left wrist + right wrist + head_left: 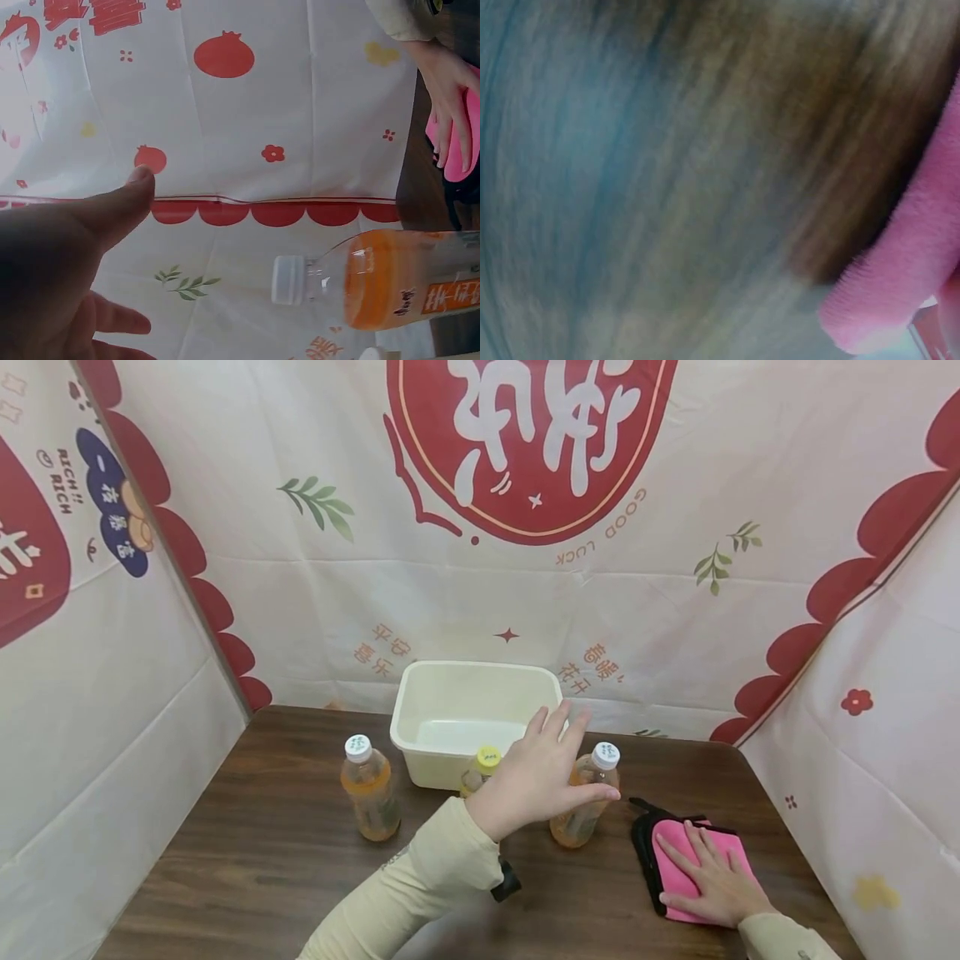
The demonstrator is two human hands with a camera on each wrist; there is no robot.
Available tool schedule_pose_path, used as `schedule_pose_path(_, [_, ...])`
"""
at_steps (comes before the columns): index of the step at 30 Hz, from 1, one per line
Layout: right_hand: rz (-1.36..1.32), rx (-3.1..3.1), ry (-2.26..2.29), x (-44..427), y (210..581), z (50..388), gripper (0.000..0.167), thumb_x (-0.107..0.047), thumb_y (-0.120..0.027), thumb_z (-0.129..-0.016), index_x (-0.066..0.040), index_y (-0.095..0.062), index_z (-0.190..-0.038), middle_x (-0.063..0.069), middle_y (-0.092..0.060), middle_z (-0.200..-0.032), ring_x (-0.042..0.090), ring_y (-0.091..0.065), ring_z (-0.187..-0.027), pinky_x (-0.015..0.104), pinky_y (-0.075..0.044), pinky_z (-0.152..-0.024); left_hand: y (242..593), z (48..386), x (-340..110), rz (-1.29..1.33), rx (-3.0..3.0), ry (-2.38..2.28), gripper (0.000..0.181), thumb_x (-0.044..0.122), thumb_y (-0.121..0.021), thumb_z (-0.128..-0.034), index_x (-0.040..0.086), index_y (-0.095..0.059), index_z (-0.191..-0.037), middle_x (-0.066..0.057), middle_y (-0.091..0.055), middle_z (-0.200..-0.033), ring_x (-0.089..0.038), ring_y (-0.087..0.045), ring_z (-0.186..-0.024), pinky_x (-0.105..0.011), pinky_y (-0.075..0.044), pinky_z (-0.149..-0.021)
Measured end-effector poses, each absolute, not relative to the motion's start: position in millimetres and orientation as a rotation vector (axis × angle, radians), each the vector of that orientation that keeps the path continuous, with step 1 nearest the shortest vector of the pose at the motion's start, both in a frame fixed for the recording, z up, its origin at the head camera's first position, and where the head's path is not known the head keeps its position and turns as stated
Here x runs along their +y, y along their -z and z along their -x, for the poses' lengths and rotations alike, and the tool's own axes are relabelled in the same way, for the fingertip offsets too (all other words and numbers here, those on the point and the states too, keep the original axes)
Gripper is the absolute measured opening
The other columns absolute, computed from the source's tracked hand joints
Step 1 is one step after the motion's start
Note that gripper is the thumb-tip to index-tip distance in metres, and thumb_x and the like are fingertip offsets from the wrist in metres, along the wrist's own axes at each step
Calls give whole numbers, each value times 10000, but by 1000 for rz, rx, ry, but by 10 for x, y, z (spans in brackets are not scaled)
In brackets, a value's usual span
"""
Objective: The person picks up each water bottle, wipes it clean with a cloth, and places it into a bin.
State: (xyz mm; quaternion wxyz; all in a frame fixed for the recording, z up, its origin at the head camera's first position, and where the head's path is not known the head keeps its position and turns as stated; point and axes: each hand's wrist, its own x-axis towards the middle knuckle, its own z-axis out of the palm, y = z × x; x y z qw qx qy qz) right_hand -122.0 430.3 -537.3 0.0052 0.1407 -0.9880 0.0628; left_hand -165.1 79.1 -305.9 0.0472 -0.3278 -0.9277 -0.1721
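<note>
My left hand (pixel 536 772) is raised over the table with its fingers spread, holding nothing; in the head view it overlaps a white-capped bottle (pixel 581 822) and partly hides a yellow-capped bottle (pixel 477 772). The left wrist view has its thumb and fingers (pixel 124 319) apart, with the orange-labelled bottle (pixel 375 281) to the right. Flat on a pink cloth item with black edging (pixel 678 885) at the table's right rests my right hand (pixel 716 885), fingers extended. Pink fluffy fabric (pixel 900 277) fills the right wrist view's lower right.
A white plastic basin (pixel 435 768) stands at the table's back middle. Another white-capped bottle (pixel 371 802) is left of it. A black object (pixel 506 881) shows beside the left sleeve. Printed white cloth (pixel 465 602) hangs behind and on both sides of the wooden table (pixel 247 843).
</note>
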Motion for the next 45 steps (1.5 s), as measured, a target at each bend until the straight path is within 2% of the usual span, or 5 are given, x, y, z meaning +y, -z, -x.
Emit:
schedule_pose_path(7, [-344,-3121,-254,4308,5465,1212,769,-596,-564,-769,-369,-229,-1422,164,-145,-1479,317,-22,-1371,741,-122,-891,3231,1703,923,932,-2838,535,870,614,-516,-758,70,-287,-1398,-145,-257,-1458,-304,-323,-1292,-368,-421,-949])
schedule_pose_path(12, [-372,-3033,-273,4308,5514,1217,755,-564,-606,-755,-335,-298,-1406,183,-184,-1464,339,-98,-1355,749,-155,-862,3353,1724,1003,924,-2786,638,786,535,-570,-784,33,-346,-1346,-183,-357,-1380,-305,-405,-1228,-345,-409,-963])
schedule_pose_path(17, [-386,-3005,-261,4329,5562,1217,765,-554,-612,-756,-336,-282,-1412,185,-183,-1463,294,-38,-1376,750,-155,-862,3437,1753,1067,901,-2792,721,740,498,-579,-813,23,-368,-1339,-173,-388,-1350,-300,-451,-1172,-333,-435,-929])
schedule_pose_path(25, [-375,-3030,-281,4336,5569,1224,766,-559,-594,-770,-338,-255,-1421,183,-154,-1471,292,-17,-1376,744,-58,-916,3579,1807,1128,848,-2817,814,630,405,-570,-855,8,-409,-1317,-163,-417,-1327,-283,-458,-1162,-325,-418,-945])
schedule_pose_path(45, [-374,-3025,-284,4283,5492,1193,805,-545,-633,-738,-301,-280,-1419,205,-185,-1459,363,-115,-1347,758,-121,-877,3868,1882,1219,862,-2812,979,543,371,-523,-893,36,-420,-1308,-141,-415,-1323,-255,-444,-1181,-321,-405,-958])
